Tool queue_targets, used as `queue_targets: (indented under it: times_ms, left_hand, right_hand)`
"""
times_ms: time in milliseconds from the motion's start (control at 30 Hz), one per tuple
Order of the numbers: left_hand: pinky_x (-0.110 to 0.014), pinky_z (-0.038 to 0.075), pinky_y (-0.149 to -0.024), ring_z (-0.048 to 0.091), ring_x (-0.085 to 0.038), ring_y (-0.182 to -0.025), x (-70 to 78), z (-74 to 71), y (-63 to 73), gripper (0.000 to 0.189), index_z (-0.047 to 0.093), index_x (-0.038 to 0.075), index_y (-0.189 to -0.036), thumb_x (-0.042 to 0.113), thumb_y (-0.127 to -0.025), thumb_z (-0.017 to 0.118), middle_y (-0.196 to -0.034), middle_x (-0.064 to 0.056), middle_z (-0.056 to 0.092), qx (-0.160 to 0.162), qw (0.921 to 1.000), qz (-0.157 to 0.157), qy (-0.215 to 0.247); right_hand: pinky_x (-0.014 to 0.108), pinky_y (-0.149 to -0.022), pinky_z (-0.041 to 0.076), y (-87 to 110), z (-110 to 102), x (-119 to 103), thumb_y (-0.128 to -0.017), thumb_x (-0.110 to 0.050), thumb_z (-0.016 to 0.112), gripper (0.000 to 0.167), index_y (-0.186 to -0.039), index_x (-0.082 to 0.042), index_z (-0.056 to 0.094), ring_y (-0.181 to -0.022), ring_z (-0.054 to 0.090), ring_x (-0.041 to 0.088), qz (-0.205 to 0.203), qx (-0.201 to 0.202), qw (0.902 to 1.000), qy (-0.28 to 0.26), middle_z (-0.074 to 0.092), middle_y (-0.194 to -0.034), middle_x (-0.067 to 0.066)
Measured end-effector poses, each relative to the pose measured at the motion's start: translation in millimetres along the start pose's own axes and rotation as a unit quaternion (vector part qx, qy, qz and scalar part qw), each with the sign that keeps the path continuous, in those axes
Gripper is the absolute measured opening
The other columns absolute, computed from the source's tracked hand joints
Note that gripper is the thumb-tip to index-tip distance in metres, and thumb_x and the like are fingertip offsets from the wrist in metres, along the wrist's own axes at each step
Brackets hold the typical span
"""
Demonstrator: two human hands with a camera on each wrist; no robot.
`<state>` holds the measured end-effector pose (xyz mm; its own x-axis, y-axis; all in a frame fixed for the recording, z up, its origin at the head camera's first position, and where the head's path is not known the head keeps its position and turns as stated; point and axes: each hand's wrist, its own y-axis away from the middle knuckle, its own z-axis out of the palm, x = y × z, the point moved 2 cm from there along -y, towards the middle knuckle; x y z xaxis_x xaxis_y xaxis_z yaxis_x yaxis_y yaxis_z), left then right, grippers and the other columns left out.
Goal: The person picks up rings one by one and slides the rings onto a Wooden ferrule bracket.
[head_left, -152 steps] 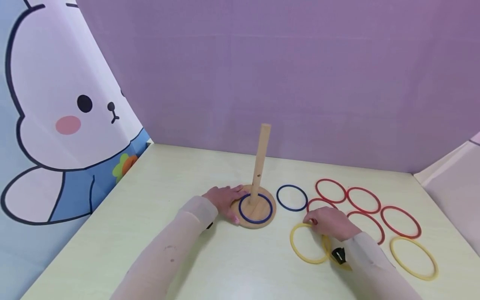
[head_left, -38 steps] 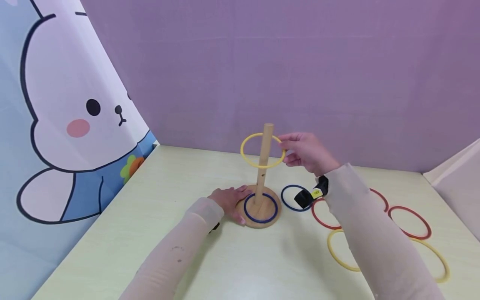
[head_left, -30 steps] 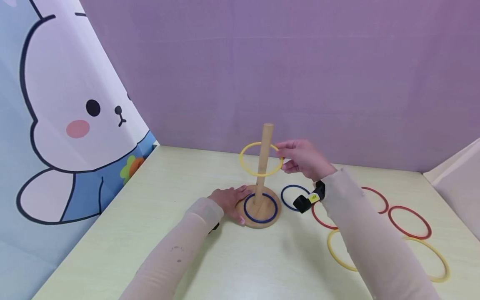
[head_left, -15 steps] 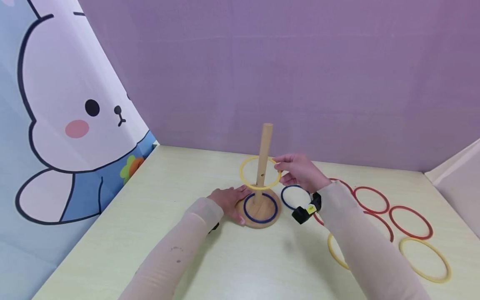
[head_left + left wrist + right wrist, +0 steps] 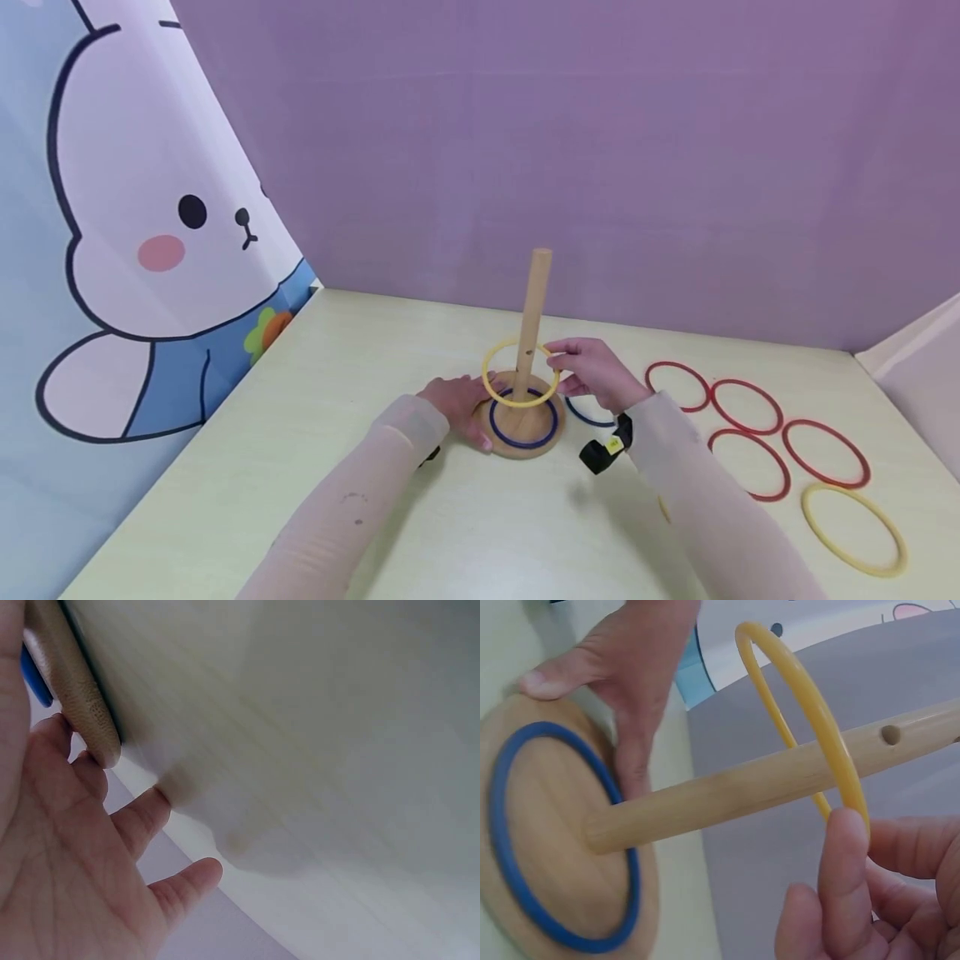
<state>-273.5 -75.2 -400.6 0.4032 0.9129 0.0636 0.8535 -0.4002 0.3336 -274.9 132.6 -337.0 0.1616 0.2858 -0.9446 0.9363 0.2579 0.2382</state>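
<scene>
A round wooden base (image 5: pixel 525 428) with an upright post (image 5: pixel 536 292) stands on the table, and a blue ring (image 5: pixel 498 817) lies flat on it around the post. My right hand (image 5: pixel 594 373) pinches a yellow ring (image 5: pixel 522 405) at its right side between thumb and fingers. That ring encircles the lower part of the post, above the base and apart from the blue ring. My left hand (image 5: pixel 456 407) rests on the left edge of the base with its fingers spread; in the left wrist view, its fingers (image 5: pixel 139 817) are at the base's edge.
A second blue ring (image 5: pixel 592 423) lies right of the base, partly hidden by my right hand. Several red rings (image 5: pixel 746 383) and a yellow ring (image 5: pixel 881 572) lie farther right. Another yellow ring (image 5: pixel 663 509) is mostly covered by my right forearm. A purple cloth (image 5: pixel 600 167) hangs behind the table.
My right hand picked up the yellow ring from the table, brought it over the post, and has lowered it steadily along the post. The left hand has stayed on the base.
</scene>
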Motion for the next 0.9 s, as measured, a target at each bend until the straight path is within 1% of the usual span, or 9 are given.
queue_targets:
  times_ms: [133, 300, 367, 433, 467, 567, 667, 733, 900]
  left_hand:
    - [-0.052, 0.036, -0.103, 0.032, -0.025, -0.139, -0.3, 2.3, -3.3, 0.106, 0.025, 0.032, -0.152, 0.061, -0.066, 0.078, -0.156, 0.004, 0.028, 0.005, 0.9999, -0.008, 0.004]
    - [-0.052, 0.037, -0.101, 0.036, -0.026, -0.137, -5.7, 10.2, -13.2, 0.110, 0.023, 0.035, -0.152, 0.064, -0.062, 0.079, -0.150, -0.003, 0.039, 0.011, 0.9998, -0.014, 0.008]
    - [-0.052, 0.038, -0.101, 0.037, -0.026, -0.136, -7.2, 12.3, -16.1, 0.110, 0.024, 0.036, -0.152, 0.064, -0.061, 0.080, -0.149, -0.003, 0.041, 0.012, 0.9998, -0.009, 0.010]
    - [-0.052, 0.037, -0.101, 0.037, -0.026, -0.136, -5.7, 10.7, -14.5, 0.109, 0.025, 0.036, -0.152, 0.062, -0.062, 0.081, -0.148, -0.003, 0.043, 0.014, 0.9998, -0.004, 0.016]
    - [-0.051, 0.038, -0.101, 0.037, -0.026, -0.136, -4.6, 9.4, -13.1, 0.109, 0.025, 0.035, -0.152, 0.061, -0.062, 0.081, -0.148, -0.003, 0.043, 0.015, 0.9997, -0.001, 0.019]
    - [-0.051, 0.038, -0.101, 0.034, -0.026, -0.138, 0.1, 3.9, -7.4, 0.108, 0.026, 0.028, -0.153, 0.058, -0.065, 0.081, -0.152, 0.003, 0.036, 0.014, 0.9996, 0.007, 0.024]
    - [-0.051, 0.041, -0.099, 0.032, -0.025, -0.139, 0.5, 1.7, -5.0, 0.106, 0.025, 0.024, -0.153, 0.059, -0.068, 0.078, -0.156, 0.009, 0.025, 0.009, 0.9999, 0.010, 0.006]
    - [-0.052, 0.041, -0.099, 0.031, -0.026, -0.140, 0.6, -0.4, -2.4, 0.103, 0.025, 0.025, -0.153, 0.059, -0.070, 0.076, -0.158, 0.011, 0.020, 0.006, 0.9999, 0.014, -0.002]
    - [-0.053, 0.040, -0.099, 0.032, -0.029, -0.139, 2.8, -5.1, 5.1, 0.100, 0.025, 0.025, -0.153, 0.056, -0.073, 0.076, -0.158, 0.008, 0.020, 0.006, 0.9996, 0.025, 0.008]
  right_hand:
    - [0.024, -0.058, 0.054, -2.3, 4, 16, -0.095, -0.005, 0.054, 0.040, -0.133, 0.008, 0.049, -0.048, 0.056, 0.005, 0.006, 0.008, 0.9999, -0.006, 0.057, -0.090, 0.009]
    - [0.020, -0.054, 0.050, -5.1, 9, 36, -0.094, -0.003, 0.054, 0.040, -0.131, 0.010, 0.050, -0.048, 0.055, 0.004, 0.007, 0.008, 0.9993, -0.035, 0.059, -0.080, 0.005]
    - [0.020, -0.053, 0.050, -6.2, 11, 42, -0.094, -0.003, 0.054, 0.039, -0.130, 0.010, 0.050, -0.047, 0.054, 0.005, 0.007, 0.008, 0.9989, -0.047, 0.060, -0.077, 0.004]
    - [0.020, -0.053, 0.050, -6.3, 11, 47, -0.094, -0.005, 0.056, 0.039, -0.129, 0.010, 0.051, -0.047, 0.053, 0.004, 0.007, 0.008, 0.9988, -0.048, 0.060, -0.077, 0.003]
    - [0.020, -0.053, 0.050, -6.2, 11, 49, -0.093, -0.005, 0.056, 0.039, -0.129, 0.010, 0.051, -0.047, 0.052, 0.005, 0.007, 0.009, 0.9989, -0.046, 0.061, -0.076, 0.003]
    - [0.020, -0.052, 0.049, -6.7, 8, 52, -0.093, -0.006, 0.057, 0.038, -0.128, 0.009, 0.052, -0.048, 0.053, 0.005, 0.008, 0.008, 0.9996, -0.025, 0.061, -0.077, 0.003]
    - [0.021, -0.051, 0.048, -9.0, 6, 53, -0.093, -0.005, 0.057, 0.036, -0.126, 0.009, 0.054, -0.048, 0.054, 0.006, 0.004, 0.005, 1.0000, 0.007, 0.061, -0.076, 0.004]
    - [0.022, -0.051, 0.048, -11.1, 5, 53, -0.092, -0.003, 0.057, 0.036, -0.125, 0.009, 0.054, -0.048, 0.053, 0.006, -0.002, 0.000, 0.9997, 0.025, 0.061, -0.074, 0.005]
    - [0.020, -0.049, 0.046, -15.3, 2, 56, -0.090, -0.001, 0.057, 0.035, -0.123, 0.010, 0.056, -0.047, 0.052, 0.007, 0.000, -0.007, 0.9990, 0.044, 0.057, -0.067, 0.004]
